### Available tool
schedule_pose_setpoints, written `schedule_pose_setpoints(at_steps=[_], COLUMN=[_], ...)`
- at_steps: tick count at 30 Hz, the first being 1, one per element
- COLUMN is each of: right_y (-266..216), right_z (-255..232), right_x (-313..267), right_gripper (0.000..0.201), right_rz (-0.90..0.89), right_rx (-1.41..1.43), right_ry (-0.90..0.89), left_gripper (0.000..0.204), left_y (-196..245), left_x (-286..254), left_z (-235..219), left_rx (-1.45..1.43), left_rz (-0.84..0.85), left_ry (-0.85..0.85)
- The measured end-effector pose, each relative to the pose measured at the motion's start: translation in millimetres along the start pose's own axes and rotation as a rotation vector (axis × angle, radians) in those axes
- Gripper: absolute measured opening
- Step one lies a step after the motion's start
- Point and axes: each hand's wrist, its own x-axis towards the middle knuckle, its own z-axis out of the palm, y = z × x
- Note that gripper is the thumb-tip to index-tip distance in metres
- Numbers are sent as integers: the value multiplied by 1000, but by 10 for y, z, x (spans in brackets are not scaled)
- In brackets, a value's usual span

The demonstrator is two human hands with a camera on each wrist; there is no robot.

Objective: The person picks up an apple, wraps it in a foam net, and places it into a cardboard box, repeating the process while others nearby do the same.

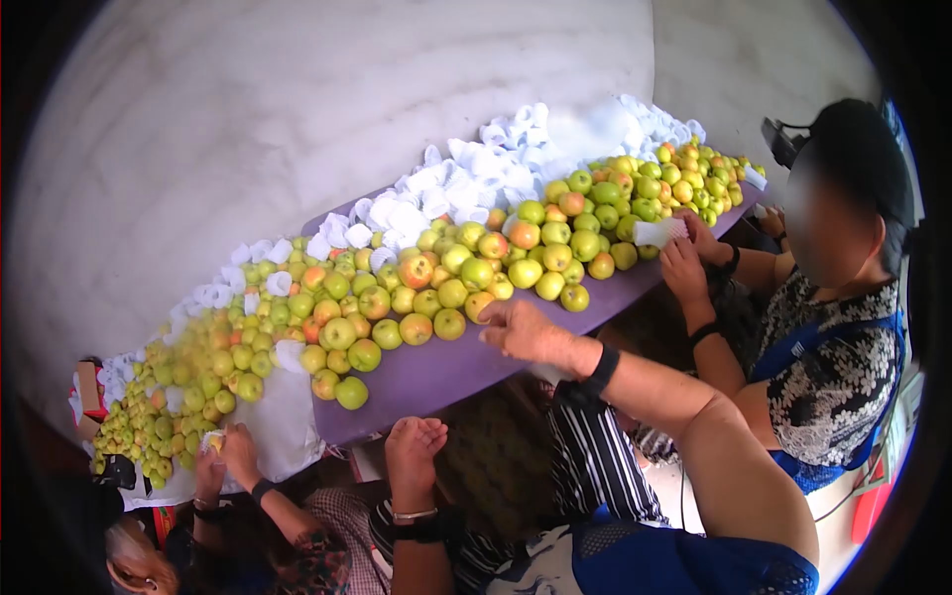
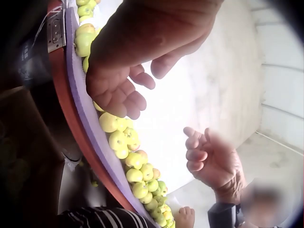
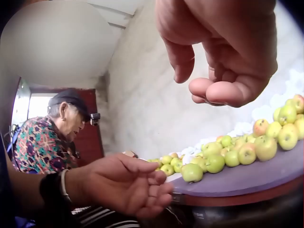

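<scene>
A long heap of yellow-green apples (image 1: 451, 293), some blushed red, covers the purple tabletop (image 1: 426, 382). My right hand (image 1: 526, 332) reaches over the table's front edge, its fingertips overlapping the front apples in the head view. In the right wrist view the fingers (image 3: 223, 92) of that hand bend loosely with nothing between them. My left hand (image 1: 415, 451) is raised in front of the table, palm up and fingers loosely bent, holding nothing. Nearest to it on the tabletop is a green apple (image 1: 351, 393) at the front edge.
White foam net sleeves (image 1: 446, 188) lie piled behind the apples, against a pale wall (image 1: 297, 99). To the right, a person in a black cap handles a foam sleeve (image 1: 656, 233). At the left, another person's hands (image 1: 238, 454) hold an apple in a sleeve.
</scene>
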Motion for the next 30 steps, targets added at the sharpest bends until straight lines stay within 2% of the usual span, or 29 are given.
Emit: schedule_pose_setpoints(at_steps=[1, 3, 7, 9, 10, 12, 13, 14, 15, 16, 17, 19, 20, 21, 23, 24, 26, 27, 29, 30], right_y=[51, 47, 145, 70, 119, 360, 548, 772, 844, 934, 902, 749, 772, 810, 839, 868, 896, 1093, 1500, 1286], right_z=[-22, -106, -104, -140, -146, -129, -77, -9, 43, 87, 128, 227, 289, 385, 564, 598, 652, 653, 680, 697], right_x=[215, 631, 1495, 1969, 2177, 2616, 2871, 3138, 3291, 3410, 3446, 3419, 3465, 3561, 3735, 3756, 3776, 3859, 3984, 3912], right_gripper=[26, 24, 21, 26, 26, 13, 13, 11, 11, 14, 14, 26, 31, 31, 39, 39, 42, 42, 41, 41], right_rz=[24, -58, -151, -24, -30, -237, -247, -217, -185, -386, -386, -486, -548, -548, 10, 13, -77, -78, -647, -648], right_rx=[-76, -268, -452, -685, -685, -709, -712, -595, -479, -962, -963, -1168, -1022, -1020, -358, -356, -553, -552, -1057, -1052], right_ry=[61, 118, 160, 129, 119, 112, 105, 126, 149, 29, 28, -23, -8, -15, -14, -17, -101, -103, 0, -5], left_gripper=[15, 14, 17, 16, 15, 14, 14, 13, 13, 13, 12, 11, 10, 10, 12, 12, 13, 13, 13, 13], left_y=[-8, -64, -167, -195, -210, -215, -206, -198, -217, -248, -258, -217, -202, -199, -209, -223, -255, -250, -232, -224], left_x=[113, 337, 636, 725, 745, 805, 840, 855, 876, 895, 920, 936, 943, 955, 977, 985, 999, 1009, 1009, 1012], left_z=[-17, -37, -65, -132, -154, -160, -150, -157, -203, -268, -313, -346, -364, -382, -416, -433, -454, -452, -455, -447], left_rx=[-20, -11, 91, 45, -4, -36, -61, -91, -95, -118, -140, -127, -115, -117, -166, -166, -209, -209, -238, -238], left_rz=[13, -8, -35, -33, -47, -50, -56, -56, -51, -75, -102, -107, -105, -108, -122, -124, -140, -140, -152, -153], left_ry=[3, 12, 22, 28, 34, 52, 54, 36, 36, 28, 23, 45, 64, 70, 82, 84, 73, 75, 73, 80])
